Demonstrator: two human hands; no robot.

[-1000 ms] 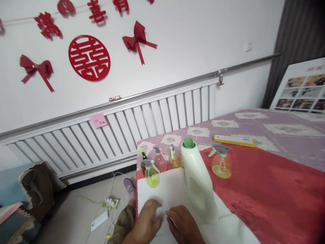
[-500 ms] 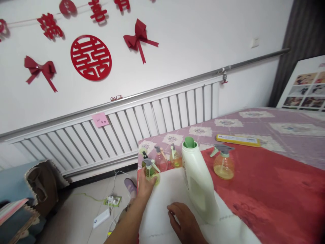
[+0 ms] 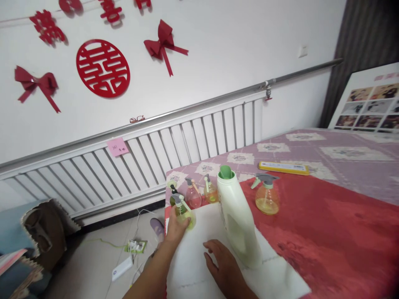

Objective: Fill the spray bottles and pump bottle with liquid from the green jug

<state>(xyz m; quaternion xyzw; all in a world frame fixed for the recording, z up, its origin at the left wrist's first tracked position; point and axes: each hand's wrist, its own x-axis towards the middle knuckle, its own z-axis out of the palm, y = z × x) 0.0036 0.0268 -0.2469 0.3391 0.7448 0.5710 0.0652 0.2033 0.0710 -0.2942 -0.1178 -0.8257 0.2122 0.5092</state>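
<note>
At my left hand: sprayer, head fitted, fingers wrapped round it; lifted or resting, I cannot quite tell. Just beside my right hand, empty, fingers loosely curled: jug, uncapped, standing untouched.

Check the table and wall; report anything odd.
The white jug stands open, no cap in view, though no spill shows. The glasses rest above the radiator, an odd spot where they might fall.
</note>
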